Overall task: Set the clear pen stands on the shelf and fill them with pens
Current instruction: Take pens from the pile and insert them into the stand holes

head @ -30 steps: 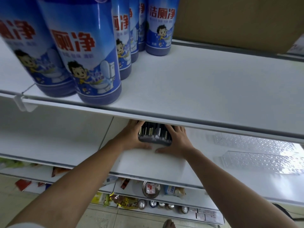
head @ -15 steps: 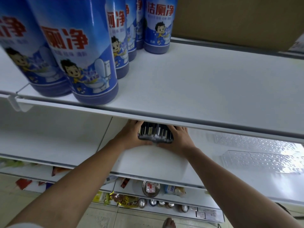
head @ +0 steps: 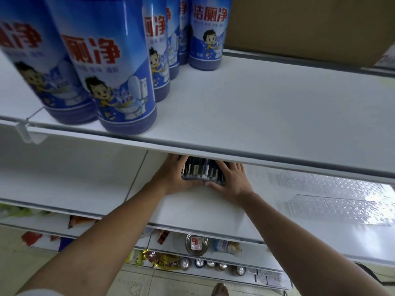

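A clear pen stand (head: 203, 173) packed with dark pens stands on the middle white shelf (head: 192, 208), partly hidden under the edge of the shelf above. My left hand (head: 173, 176) grips its left side, thumb along the front. My right hand (head: 232, 180) grips its right side the same way. Two empty clear pen stands (head: 333, 201) lie on the same shelf to the right.
The upper shelf (head: 256, 116) holds several tall blue cleaner bottles (head: 113, 67) at the left and a brown cardboard box (head: 310, 26) at the back right. Lower shelves carry cans (head: 201, 262), packets and a round tin (head: 196, 243). A tiled floor lies below.
Both hands have kept hold of the filled stand and pushed it slightly deeper under the upper shelf; the camera moved a little.
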The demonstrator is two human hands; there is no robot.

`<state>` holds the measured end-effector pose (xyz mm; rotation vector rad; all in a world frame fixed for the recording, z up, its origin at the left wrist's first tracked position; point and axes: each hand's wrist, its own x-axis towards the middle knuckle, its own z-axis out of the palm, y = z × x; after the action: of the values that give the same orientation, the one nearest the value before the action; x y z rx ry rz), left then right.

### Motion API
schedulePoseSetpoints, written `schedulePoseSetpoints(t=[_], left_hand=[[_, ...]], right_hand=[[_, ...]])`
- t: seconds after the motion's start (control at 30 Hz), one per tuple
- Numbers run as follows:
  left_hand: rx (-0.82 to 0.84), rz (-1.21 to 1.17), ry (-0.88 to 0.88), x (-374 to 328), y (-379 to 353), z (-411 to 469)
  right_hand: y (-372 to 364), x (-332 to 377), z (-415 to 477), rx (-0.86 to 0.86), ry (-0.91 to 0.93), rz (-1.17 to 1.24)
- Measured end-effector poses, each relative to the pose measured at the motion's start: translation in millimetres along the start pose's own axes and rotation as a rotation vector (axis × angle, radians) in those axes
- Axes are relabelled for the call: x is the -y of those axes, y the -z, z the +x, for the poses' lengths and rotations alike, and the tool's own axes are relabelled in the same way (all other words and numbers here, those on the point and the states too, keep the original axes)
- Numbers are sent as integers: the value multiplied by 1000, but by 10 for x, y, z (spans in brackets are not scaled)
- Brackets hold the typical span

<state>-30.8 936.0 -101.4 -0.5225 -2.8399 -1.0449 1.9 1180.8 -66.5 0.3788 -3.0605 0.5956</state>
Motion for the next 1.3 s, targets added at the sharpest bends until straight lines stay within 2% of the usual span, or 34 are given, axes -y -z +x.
schedulePoseSetpoints(t=[0.17,0.3,0.47,0.53,0.67,0.77,0.83,0.93,1.07,1.3], left_hand=[[-36,47,6,-5,-17,-17],[-17,-4,31,-6,20,-11],[10,-97,178,181,14,30],[-2,-141,237,171,20,44],[-33,-200,233,163,60,39],[-35,-211,238,106,140,-38],[15,-153,231,58,200,-116],[100,13,235,117,256,-234],[130,106,244,156,291,-246],[38,189,135,111,280,-187]], right_hand=[[-12,-1,2,-1,-28,-17],[31,2,1,2,-3,0],[95,-3,-90,-147,17,246],[157,49,-123,-229,-56,371],[200,62,-113,-332,-277,595],[152,-63,-110,-286,-324,670],[148,-203,-153,-150,-301,594],[108,-366,-251,97,-207,297],[57,-389,-244,51,-197,198],[65,-353,-46,69,-181,23]])
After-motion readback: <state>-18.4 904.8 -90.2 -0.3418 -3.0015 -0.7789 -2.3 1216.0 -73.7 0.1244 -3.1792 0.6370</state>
